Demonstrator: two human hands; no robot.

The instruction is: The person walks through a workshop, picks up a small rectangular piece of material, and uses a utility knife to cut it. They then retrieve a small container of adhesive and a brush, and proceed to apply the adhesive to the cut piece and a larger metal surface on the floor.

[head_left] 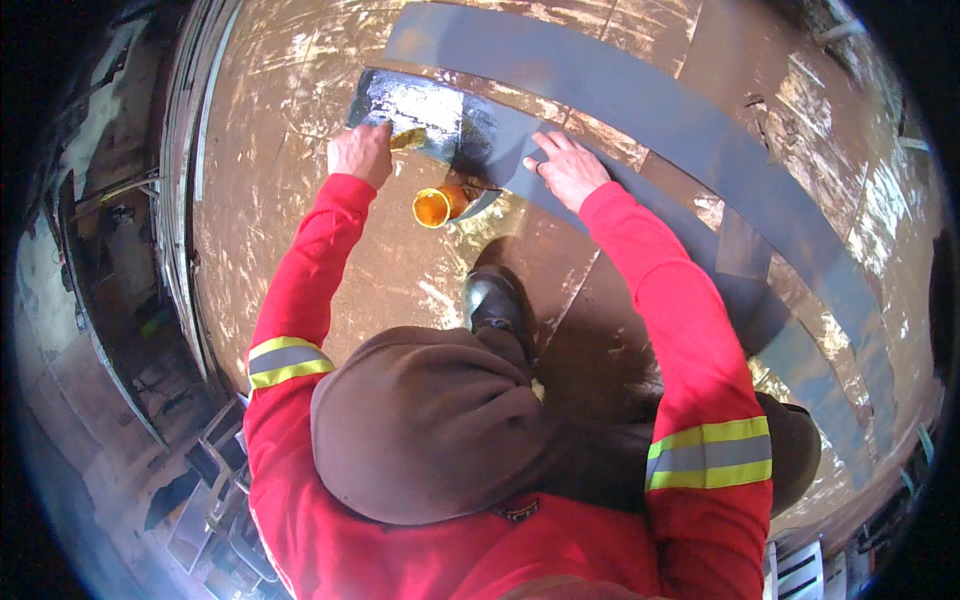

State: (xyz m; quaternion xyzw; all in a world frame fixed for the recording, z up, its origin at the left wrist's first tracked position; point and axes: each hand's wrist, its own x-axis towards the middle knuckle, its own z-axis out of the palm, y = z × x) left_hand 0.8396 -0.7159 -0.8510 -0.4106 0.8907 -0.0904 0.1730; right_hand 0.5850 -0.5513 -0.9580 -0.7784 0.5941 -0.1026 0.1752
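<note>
My left hand (362,154) is closed at the left end of a curved grey strip (516,140). Against its fingertips sits a small flat yellow-brown piece (408,139) that looks like a brush end; its exact kind is unclear. The strip's end is dark and glossy, as if wet. My right hand (568,168) lies on the same strip further right, its fingers spread and a ring on one. Between my hands, on the near side of the strip, an orange cup (434,207) holds something orange-yellow.
A longer, wider curved grey strip (560,52) lies beyond the first on a scuffed brown surface (330,270). My dark boot (497,300) rests on that surface, close to the cup. Along the left side run long rails (185,190), with clutter past them.
</note>
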